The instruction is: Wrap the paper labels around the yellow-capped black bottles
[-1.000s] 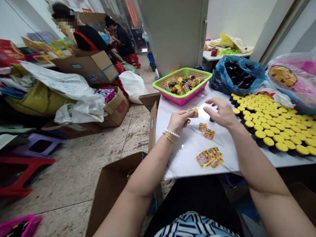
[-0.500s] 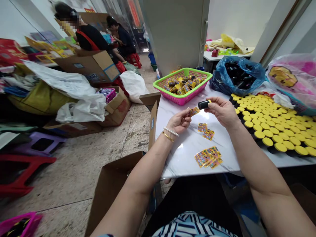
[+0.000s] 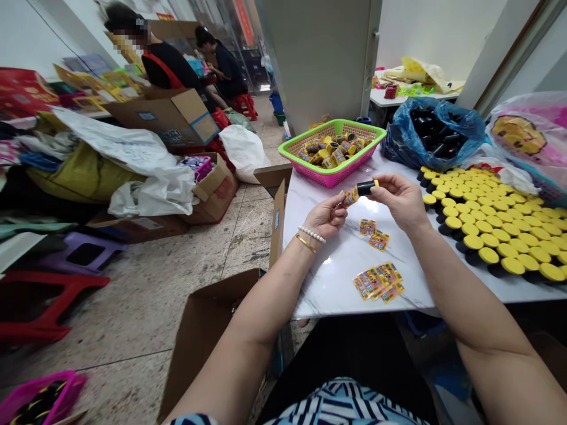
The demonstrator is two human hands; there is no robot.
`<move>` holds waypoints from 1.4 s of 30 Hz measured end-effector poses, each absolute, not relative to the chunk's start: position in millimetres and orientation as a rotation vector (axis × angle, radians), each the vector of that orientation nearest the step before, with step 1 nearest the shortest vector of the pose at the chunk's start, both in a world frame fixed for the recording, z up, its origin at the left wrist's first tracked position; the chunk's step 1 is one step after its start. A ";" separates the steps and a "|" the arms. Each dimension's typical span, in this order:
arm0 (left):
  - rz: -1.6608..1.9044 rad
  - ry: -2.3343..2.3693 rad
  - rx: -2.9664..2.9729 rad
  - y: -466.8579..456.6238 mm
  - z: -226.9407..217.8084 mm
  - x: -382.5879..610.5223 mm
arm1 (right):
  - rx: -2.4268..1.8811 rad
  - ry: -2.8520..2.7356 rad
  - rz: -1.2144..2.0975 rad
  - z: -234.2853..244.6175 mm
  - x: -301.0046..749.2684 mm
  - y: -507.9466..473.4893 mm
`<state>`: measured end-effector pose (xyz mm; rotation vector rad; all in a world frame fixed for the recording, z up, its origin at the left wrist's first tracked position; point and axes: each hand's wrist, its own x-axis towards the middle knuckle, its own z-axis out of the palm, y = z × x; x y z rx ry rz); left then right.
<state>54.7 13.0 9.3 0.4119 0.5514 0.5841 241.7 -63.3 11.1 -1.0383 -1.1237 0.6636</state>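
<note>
My left hand, with a pearl bracelet and a gold bangle at the wrist, pinches a small yellow printed sleeve. In my right hand is a small black bottle with a yellow end, held between thumb and fingers. The bottle's black end meets the sleeve's opening; whether it is inside cannot be made out. Below the hands, two flat printed sleeves lie on the white marbled table. A fanned pile of more sleeves lies closer to the table's front edge.
A green-and-pink basket of wrapped bottles stands at the back. To the right are rows of yellow-topped black bottles and a blue bag of black pieces. An open carton sits left of my legs. Two people sit at the far left.
The black bottle has come up against the printed sleeve, and it is now in line with it. The sleeve looks rounder and more opened. The view has shifted slightly.
</note>
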 end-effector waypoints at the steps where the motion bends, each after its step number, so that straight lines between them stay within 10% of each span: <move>1: 0.597 0.558 0.412 12.8 9.1 54.8 | -1.035 -1.105 0.701 11.3 240.7 -63.4; 16: 0.629 0.524 0.443 11.6 3.2 56.5 | -1.312 -1.287 0.312 7.4 224.5 -70.6; 25: 0.839 0.638 0.660 5.3 11.8 56.5 | -1.098 -1.143 0.897 9.5 227.9 -67.8; 42: 0.834 0.436 1.101 2.8 3.0 52.2 | -1.143 -1.672 0.225 18.1 233.0 -77.9</move>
